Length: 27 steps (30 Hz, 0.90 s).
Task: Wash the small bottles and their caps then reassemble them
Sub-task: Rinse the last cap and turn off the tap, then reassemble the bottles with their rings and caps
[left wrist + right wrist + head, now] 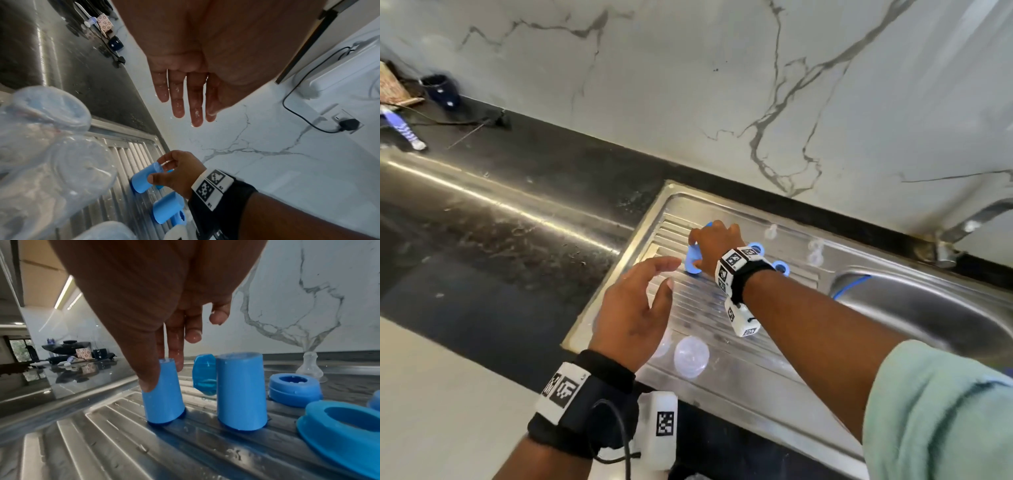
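On the steel draining board (pixel 739 370), going left to right, your left hand (pixel 633 315) comes first: it hovers above the ribbed metal with wet fingers (pixel 179 104) straight and slightly spread, holding nothing. Just below it, near the front edge of the board, a clear small bottle (pixel 691 356) lies beside a second clear bottle (pixel 37 116) that the left wrist view shows blurred and close to the lens.

Further along, your right hand (pixel 717 245) reaches across to the far side of the board. Its thumb (pixel 148 378) and fingertips (pixel 174 356) are pinched on a tall blue cap (pixel 164 394), which stands upright with its wide end down on the ribs. Just to the right of that stands a second tall blue cap (pixel 241 392), upright too and apart from the hand; a small blue translucent piece (pixel 204 374) shows between the two, behind them, and what it is cannot be told. Right again, two blue rings (pixel 295 391) rest on the board with their openings up, the nearer ring (pixel 345 426) large in the right wrist view. Behind them a clear teat (pixel 309 368) stands upright near the marble wall (pixel 722 85). Rightmost are the sink basin (pixel 928 308) and the tap (pixel 962 233) at its back.
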### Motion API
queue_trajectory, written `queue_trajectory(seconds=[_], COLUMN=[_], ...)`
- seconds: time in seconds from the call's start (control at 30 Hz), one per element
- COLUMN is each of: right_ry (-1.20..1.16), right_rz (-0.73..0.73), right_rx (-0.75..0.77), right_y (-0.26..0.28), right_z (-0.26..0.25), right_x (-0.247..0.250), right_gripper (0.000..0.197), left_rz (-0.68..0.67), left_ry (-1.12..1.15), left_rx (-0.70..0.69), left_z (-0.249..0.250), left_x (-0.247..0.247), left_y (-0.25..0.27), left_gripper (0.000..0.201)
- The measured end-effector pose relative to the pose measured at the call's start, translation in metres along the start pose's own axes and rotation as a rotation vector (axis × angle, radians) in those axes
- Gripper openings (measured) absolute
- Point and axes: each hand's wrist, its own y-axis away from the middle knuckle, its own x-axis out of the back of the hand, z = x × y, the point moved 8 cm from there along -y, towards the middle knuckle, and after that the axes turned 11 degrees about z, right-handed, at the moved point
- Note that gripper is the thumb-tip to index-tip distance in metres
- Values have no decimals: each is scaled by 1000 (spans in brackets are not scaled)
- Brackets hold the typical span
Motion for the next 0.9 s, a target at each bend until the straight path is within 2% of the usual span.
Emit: queue_trajectory(seconds=[0.13,0.23,0.4,0.57,0.73,0.9], right_ry=[-2,-47,-301,-573,-657,-637], right_rz=[-29,30,198,398,416,417], right_rx=[-14,-35,-87,-57,-32,-51], right_y=[2,16,70,139,178,189], right_z=[-1,1,17,31,26,27], right_x=[0,23,67,74,64,75], right_gripper=[47,60,46,32,26,24], left_rz=[4,2,41,82,74,4], left_ry=[24,18,15,-24,-80,-81], left_rx=[34,41,7,50,71,86], left_z=[-12,-13,-6,-10,-20,-37], left_x=[8,12,23,35,38,47], left_y=[1,2,3,17,19,-1], left_gripper=[32,33,32,28,29,32])
